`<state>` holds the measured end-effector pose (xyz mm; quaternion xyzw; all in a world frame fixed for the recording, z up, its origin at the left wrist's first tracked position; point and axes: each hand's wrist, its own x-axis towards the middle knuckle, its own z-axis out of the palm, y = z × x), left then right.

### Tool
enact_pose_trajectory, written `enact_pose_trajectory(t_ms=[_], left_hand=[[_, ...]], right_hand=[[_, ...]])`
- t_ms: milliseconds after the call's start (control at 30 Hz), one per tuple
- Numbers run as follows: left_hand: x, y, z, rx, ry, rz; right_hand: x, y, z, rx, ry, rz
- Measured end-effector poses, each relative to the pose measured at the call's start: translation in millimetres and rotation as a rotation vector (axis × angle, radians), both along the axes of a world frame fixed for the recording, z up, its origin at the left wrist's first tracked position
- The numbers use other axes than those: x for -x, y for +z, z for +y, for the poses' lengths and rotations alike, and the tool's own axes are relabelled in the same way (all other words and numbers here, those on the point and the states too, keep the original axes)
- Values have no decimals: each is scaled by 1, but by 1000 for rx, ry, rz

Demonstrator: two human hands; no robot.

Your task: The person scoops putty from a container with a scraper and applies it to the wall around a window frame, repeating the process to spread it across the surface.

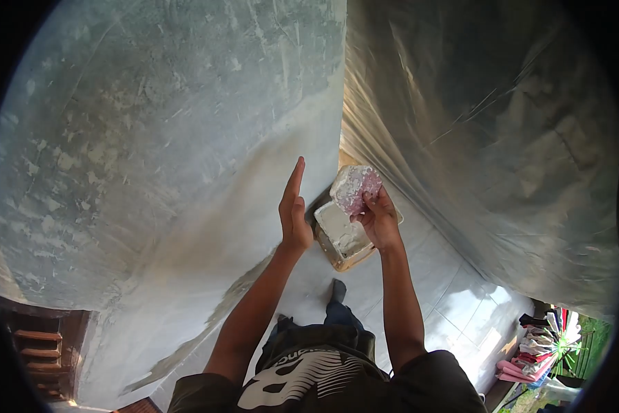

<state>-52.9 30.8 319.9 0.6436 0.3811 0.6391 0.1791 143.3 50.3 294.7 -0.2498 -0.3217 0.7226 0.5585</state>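
Observation:
My right hand (381, 224) grips a roundish pink sponge-like pad (356, 187), its far side and edges caked with white paste. The pad is tilted up and overlaps a rectangular tub (353, 260) in this view. Whitish paste coats the inside of that tub, which rests on the floor by the wall corner. To the left, my left hand (295, 213) is held upright with its fingers stretched and nothing in it. It is seen edge-on in front of the grey plastered wall (151, 138).
A translucent plastic sheet (488, 138) hangs along the right side. Pale tiles (440, 289) cover the floor around my feet. Wooden slats (39, 347) sit in the wall at lower left. Laundry (533, 347) hangs at lower right beside grass.

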Motion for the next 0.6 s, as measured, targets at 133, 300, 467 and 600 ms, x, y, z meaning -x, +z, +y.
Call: enact_pose_trajectory(t_ms=[133, 300, 467, 600], left_hand=[[11, 25, -28, -101, -15, 7], [53, 71, -42, -215, -32, 10], [91, 126, -88, -324, -38, 14], [110, 168, -134, -345, -40, 48]], right_hand=[[15, 31, -33, -115, -14, -17], [55, 75, -41, -251, -14, 43], [96, 127, -92, -305, -58, 62], [113, 163, -136, -375, -51, 95]])
